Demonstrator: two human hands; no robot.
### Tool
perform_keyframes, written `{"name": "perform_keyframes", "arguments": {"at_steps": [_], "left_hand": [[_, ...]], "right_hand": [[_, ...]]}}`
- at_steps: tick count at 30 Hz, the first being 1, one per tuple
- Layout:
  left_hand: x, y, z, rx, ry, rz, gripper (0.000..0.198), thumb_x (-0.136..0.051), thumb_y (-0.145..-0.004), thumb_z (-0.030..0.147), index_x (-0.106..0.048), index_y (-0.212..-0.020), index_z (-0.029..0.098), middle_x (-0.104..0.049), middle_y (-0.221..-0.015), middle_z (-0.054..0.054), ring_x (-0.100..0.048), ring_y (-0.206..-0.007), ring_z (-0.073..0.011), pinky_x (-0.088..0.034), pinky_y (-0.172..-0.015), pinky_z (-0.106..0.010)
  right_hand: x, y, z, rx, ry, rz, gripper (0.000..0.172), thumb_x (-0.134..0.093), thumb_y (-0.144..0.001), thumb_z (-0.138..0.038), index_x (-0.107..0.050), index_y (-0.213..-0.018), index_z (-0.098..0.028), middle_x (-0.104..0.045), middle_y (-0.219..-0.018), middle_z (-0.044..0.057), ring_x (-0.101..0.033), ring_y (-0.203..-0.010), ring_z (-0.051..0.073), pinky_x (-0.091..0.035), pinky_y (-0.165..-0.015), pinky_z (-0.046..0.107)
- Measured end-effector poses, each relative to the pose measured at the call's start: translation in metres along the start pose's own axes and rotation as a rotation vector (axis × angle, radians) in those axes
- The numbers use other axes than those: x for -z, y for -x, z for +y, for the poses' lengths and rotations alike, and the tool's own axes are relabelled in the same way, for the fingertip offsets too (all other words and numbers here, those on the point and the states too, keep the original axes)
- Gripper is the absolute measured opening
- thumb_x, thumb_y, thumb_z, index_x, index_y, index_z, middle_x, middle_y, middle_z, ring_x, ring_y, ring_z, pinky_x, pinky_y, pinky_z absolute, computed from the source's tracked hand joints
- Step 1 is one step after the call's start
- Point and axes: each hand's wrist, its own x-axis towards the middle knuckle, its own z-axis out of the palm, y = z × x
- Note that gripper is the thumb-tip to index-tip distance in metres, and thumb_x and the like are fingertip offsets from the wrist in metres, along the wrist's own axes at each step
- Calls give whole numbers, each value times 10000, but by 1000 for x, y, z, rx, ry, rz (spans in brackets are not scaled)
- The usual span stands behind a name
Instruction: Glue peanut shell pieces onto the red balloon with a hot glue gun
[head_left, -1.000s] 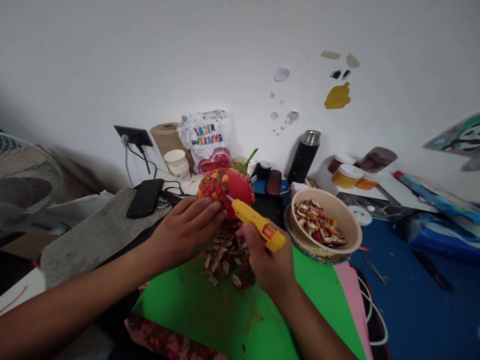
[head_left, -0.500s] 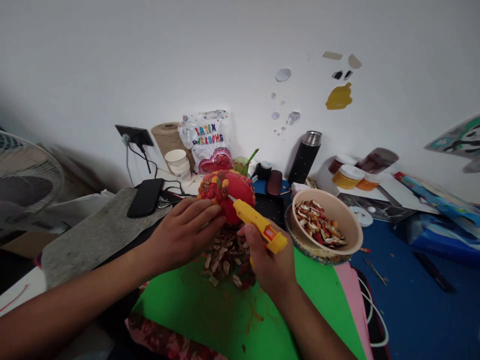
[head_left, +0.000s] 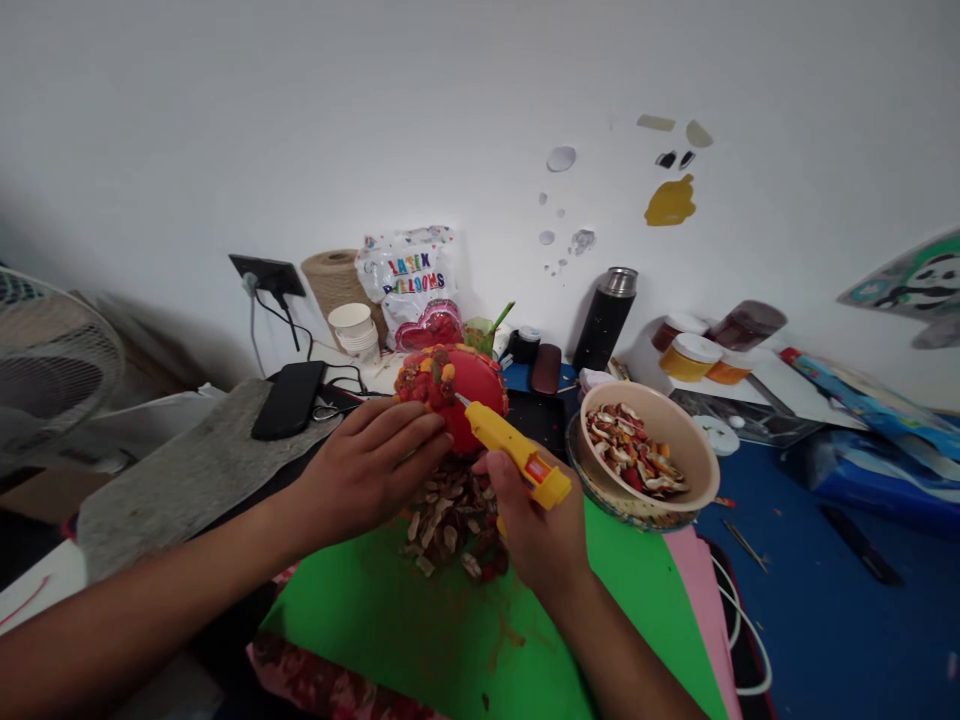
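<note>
A red ball (head_left: pixel 480 385), its left side and rim covered with red, orange and brown pieces, rests above a heap of dried brown shells (head_left: pixel 450 510). My left hand (head_left: pixel 382 450) is on its lower left, fingers together and holding it; the fingertips are partly hidden. In my right hand (head_left: pixel 544 530) is a yellow glue gun (head_left: pixel 510 450), gripped with the fingers wrapped round its handle. Its metal nozzle points up and left, at the pieces on the ball's front. Whether the tip touches them I cannot tell. Beneath lies a green sheet (head_left: pixel 405 630).
Right of my hands, a pink bowl (head_left: pixel 697 440) of dried peel-like pieces sits on a woven tray. Behind stand a black flask (head_left: pixel 604 325), paint jars (head_left: pixel 690 357), paper cups (head_left: pixel 354 325) and a balloon bag (head_left: pixel 409 265). A phone (head_left: pixel 289 400) lies left, near a fan (head_left: pixel 56 350).
The camera view has shifted slightly. My left hand stays on the ball, and the glue gun's nozzle remains at nearly the same spot.
</note>
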Motion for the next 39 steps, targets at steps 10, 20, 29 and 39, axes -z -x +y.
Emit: {"name": "perform_keyframes", "arguments": {"at_steps": [10, 20, 29, 39], "left_hand": [[11, -7, -3, 43, 85, 46, 190, -727, -1093, 155, -728, -1279, 188, -884, -1172, -82, -799, -1115, -279, -594, -977, -436], [28, -4, 5, 78, 372, 82, 74, -708, -1112, 172, -661, -1094, 226, -826, -933, -29, -770, -870, -206, -589, -840, -364], [4, 15, 26, -34, 432, -260, 205, -593, -1166, 163, -694, -990, 196, -727, -797, -18, -657, -737, -216, -502, -687, -354], [-20, 35, 39, -42, 460, -421, 388, -579, -1120, 128, -684, -1488, 197, -818, -1238, -130, -770, -1011, -268, -637, -888, -381]], "right_hand": [[4, -2, -5, -142, -125, 49, 609, -665, -1056, -731, -852, -833, -196, -665, -679, 20, -566, -585, 161, -455, -540, 284], [13, -13, -1, -229, -168, 172, 706, -715, -973, -858, -798, -739, -198, -648, -635, 23, -505, -543, 145, -356, -474, 270], [9, -11, 1, -235, -209, 160, 658, -733, -974, -826, -807, -776, -203, -670, -675, 19, -498, -554, 139, -372, -493, 273], [8, -8, -1, -186, -147, 139, 670, -684, -1008, -820, -821, -781, -205, -602, -643, -2, -473, -557, 141, -416, -530, 289]]}}
